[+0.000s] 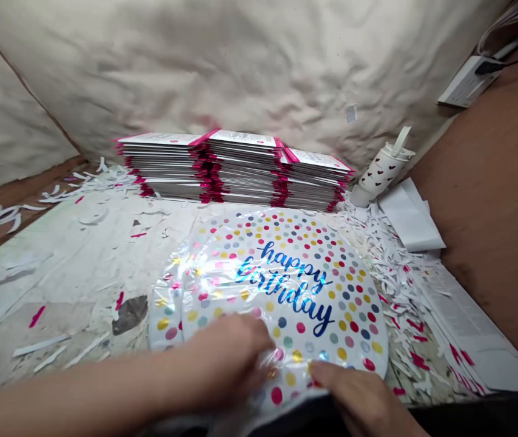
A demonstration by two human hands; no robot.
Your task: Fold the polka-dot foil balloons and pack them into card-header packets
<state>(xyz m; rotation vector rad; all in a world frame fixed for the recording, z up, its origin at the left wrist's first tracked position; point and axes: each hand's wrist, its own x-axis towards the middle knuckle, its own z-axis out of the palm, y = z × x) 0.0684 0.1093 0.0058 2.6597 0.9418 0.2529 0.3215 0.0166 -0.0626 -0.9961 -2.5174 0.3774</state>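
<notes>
A large round white piece with coloured dots and blue "happy birthday" lettering (pixel 286 285) lies at the table's front edge. Shiny clear plastic film (pixel 172 291) covers its left part. My left hand (pixel 234 346) is curled over the lower left part of the round piece, blurred, its fingertips on or close to the film; what it pinches is too small to tell. At the lower right edge my right hand (pixel 354 388) touches the piece, its index finger lying on top and the other fingers hidden below.
Three stacks of white cards with pink edges (pixel 241 173) stand at the back. A tumbler with hearts (pixel 381 173) leans behind folded paper (pixel 411 215). Paper strips (pixel 386 255) litter the table, flat printed sheets (pixel 472 328) lie right, and a power strip (pixel 470 82) is upper right.
</notes>
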